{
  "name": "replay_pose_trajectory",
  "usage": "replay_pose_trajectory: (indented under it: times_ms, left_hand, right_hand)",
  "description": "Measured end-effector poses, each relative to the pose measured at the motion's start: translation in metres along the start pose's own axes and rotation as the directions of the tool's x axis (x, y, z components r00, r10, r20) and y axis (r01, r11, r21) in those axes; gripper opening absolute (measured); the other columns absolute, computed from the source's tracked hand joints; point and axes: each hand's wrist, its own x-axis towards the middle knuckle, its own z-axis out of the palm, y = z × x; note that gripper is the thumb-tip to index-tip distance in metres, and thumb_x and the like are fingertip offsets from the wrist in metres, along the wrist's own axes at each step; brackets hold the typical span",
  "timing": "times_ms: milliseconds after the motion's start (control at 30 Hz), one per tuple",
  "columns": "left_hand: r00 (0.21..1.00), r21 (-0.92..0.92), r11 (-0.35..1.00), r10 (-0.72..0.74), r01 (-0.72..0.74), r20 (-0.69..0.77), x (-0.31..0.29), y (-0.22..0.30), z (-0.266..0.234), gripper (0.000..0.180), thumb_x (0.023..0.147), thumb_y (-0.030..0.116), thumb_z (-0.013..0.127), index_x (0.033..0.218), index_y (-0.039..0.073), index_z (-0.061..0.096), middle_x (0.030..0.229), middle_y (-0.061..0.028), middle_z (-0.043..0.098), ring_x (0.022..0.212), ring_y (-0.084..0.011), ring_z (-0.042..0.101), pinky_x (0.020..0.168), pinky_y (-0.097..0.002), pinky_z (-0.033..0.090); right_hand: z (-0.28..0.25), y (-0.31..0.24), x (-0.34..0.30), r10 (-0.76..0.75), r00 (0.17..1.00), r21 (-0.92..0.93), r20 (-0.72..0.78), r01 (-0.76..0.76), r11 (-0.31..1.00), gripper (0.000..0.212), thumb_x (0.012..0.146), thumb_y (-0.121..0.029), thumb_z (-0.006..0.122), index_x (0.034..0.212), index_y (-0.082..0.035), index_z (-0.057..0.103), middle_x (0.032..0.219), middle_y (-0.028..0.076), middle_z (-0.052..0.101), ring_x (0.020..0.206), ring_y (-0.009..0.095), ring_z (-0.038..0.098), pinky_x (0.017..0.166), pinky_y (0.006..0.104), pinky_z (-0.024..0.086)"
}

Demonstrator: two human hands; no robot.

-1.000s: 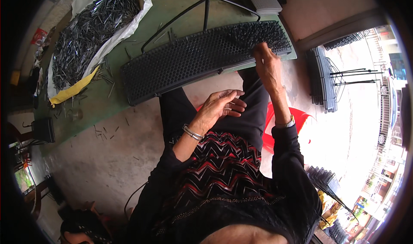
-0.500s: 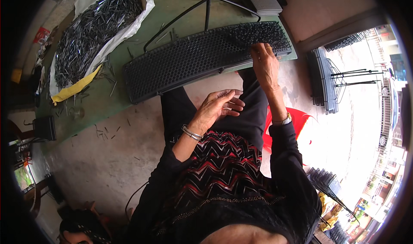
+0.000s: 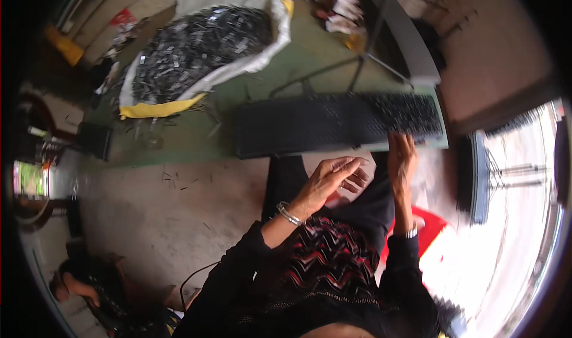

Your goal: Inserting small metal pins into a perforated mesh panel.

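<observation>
A long black panel full of holes [image 3: 286,126] lies along the table's near edge, its right part crowded with small upright black pieces [image 3: 411,114]. At the front edge of that crowded part is my right hand [image 3: 403,162], fingers bent together against the panel. Motion blur and the fingers themselves hide whatever they may hold. My left hand [image 3: 335,182] hovers above my lap, short of the panel, with loosely curled fingers apart and nothing visible in them. Behind the panel, at the left, a white sack with a yellow edge [image 3: 161,108] lies spread under a heap of thin dark strips [image 3: 202,49].
The green table [image 3: 208,141] has loose strips scattered on it. A dark rod frame [image 3: 363,55] rises behind the panel. Stacked curved sheets [image 3: 411,40] stand at the back right. More dark panels [image 3: 475,177] hang at the right. A red object [image 3: 432,230] sits beside my right leg.
The whole view has swung, shifting the scene right and down. My right hand has drawn back from atop the upright pieces to the panel's front edge. My left hand stays over my lap.
</observation>
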Motion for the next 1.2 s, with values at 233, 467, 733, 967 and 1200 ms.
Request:
replay_pose_trajectory:
  times_ms: [233,467,733,967,1200]
  left_hand:
    - [0.773,0.516,0.786,0.546,-0.34,-0.323,0.019,0.112,-0.074,0.031,0.093,0.025,0.055,0.102,-0.003,0.065,0.089,-0.0097,0.067,0.082,-0.0153,0.064,0.074,-0.027,0.052]
    - [0.524,0.951,0.222,0.795,0.217,-0.305,0.148,0.174,-0.264,0.039,0.081,0.032,0.061,0.097,-0.002,0.067,0.093,-0.0212,0.067,0.089,-0.0342,0.065,0.078,-0.0398,0.05]
    - [0.572,0.769,0.1,0.609,0.632,-0.549,0.271,0.203,-0.324,0.102,0.068,0.064,0.067,0.124,-0.017,0.041,0.126,-0.026,0.048,0.115,-0.0349,0.049,0.094,-0.0414,0.043]
    - [0.517,0.764,0.189,0.635,0.616,-0.574,0.329,0.233,-0.335,0.074,0.074,0.065,0.059,0.102,-0.003,0.067,0.111,-0.0238,0.061,0.104,-0.0356,0.056,0.087,-0.0435,0.045]
    - [0.677,0.761,-0.044,0.491,0.647,-0.548,0.344,0.242,-0.343,0.052,0.078,0.054,0.06,0.104,0.01,0.069,0.111,-0.0269,0.061,0.102,-0.0456,0.058,0.077,-0.053,0.048]
  right_hand:
    - [0.042,-0.039,-0.011,-0.139,0.988,0.205,0.069,0.122,0.971,0.006,0.082,0.004,0.061,0.087,0.001,0.06,0.076,0.015,0.056,0.066,0.03,0.055,0.061,0.0353,0.045]
    - [0.071,-0.038,-0.008,-0.144,0.988,0.061,0.06,0.14,0.988,0.01,0.076,0.0,0.067,0.081,-0.006,0.06,0.069,0.008,0.054,0.061,0.026,0.052,0.058,0.0357,0.039]
    - [0.08,-0.031,-0.019,-0.165,0.981,0.018,0.104,0.164,0.986,0.007,0.08,0.001,0.06,0.081,-0.005,0.059,0.066,0.007,0.048,0.056,0.022,0.045,0.059,0.035,0.034]
    - [0.074,-0.035,-0.019,-0.072,0.984,-0.016,0.161,0.075,0.997,0.009,0.08,0.001,0.061,0.084,-0.007,0.06,0.069,0.006,0.05,0.061,0.023,0.048,0.063,0.0368,0.035]
    - [0.079,-0.034,-0.016,-0.081,0.988,-0.044,0.128,0.088,0.995,0.013,0.077,0.002,0.061,0.085,-0.008,0.061,0.068,0.005,0.051,0.061,0.022,0.049,0.062,0.0358,0.034]
